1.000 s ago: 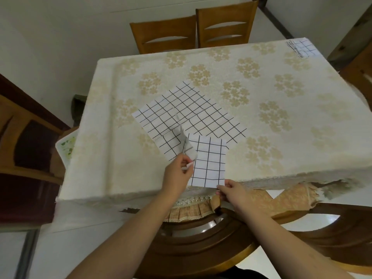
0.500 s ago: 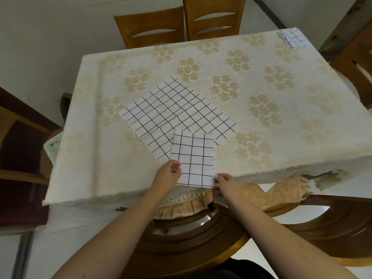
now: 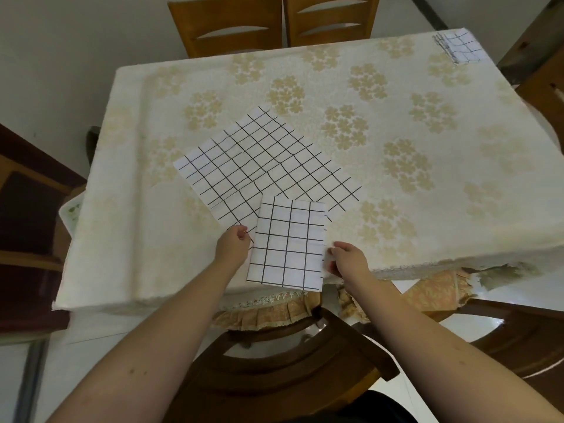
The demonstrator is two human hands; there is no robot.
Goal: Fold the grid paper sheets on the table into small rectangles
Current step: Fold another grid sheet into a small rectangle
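A folded grid paper sheet (image 3: 288, 244) lies at the table's near edge, its lower end overhanging the edge. My left hand (image 3: 232, 247) pinches its left edge and my right hand (image 3: 346, 259) pinches its right edge. Behind it a larger stack of flat grid paper sheets (image 3: 262, 161) lies turned at an angle on the tablecloth, partly covered by the folded sheet. A small pile of folded grid rectangles (image 3: 460, 47) rests at the far right corner.
The table (image 3: 427, 209) wears a cream cloth with gold flowers. Two wooden chairs (image 3: 274, 22) stand at the far side, a dark chair back (image 3: 290, 361) is just below my hands, and another chair (image 3: 546, 87) sits at the right.
The curled flap my left hand held has been laid flat, so the sheet is now a neat rectangle. Both hands have moved out to its side edges.
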